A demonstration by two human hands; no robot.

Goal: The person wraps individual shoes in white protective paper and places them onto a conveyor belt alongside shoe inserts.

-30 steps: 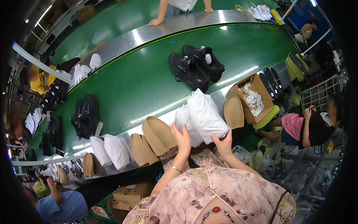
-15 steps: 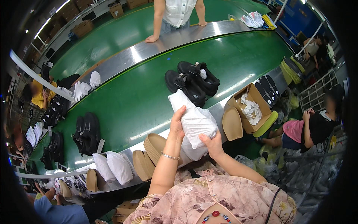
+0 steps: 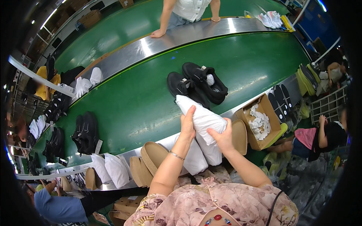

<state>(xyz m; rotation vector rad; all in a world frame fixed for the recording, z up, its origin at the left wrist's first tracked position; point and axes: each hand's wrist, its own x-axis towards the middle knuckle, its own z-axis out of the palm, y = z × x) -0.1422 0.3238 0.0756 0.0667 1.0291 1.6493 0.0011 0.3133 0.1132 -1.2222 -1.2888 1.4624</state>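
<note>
My left hand point(image 3: 187, 122) and my right hand point(image 3: 221, 137) grip a white paper-wrapped bundle point(image 3: 203, 116) between them, over the near edge of the green conveyor belt point(image 3: 132, 86). The left fingers lie along its left side, and the right thumb presses on its near end. A pair of black shoes point(image 3: 198, 83) sits just beyond it on the belt, partly hidden by the bundle; a wad of white paper shows in the right shoe. More white paper bundles point(image 3: 193, 156) lie below my hands on the metal ledge. What is inside the held bundle cannot be seen.
Stacks of tan insole-shaped boards point(image 3: 154, 156) flank my arms. An open carton point(image 3: 260, 126) of crumpled paper stands at right beside black soles point(image 3: 281, 101). Another black pair point(image 3: 86, 133) sits on the belt at left. Across the belt, a person point(image 3: 188, 11) leans on the metal edge.
The bundle has turned and looks more compact, with my right hand higher on it. White bundles under it show more clearly. The whole view has shifted slightly.
</note>
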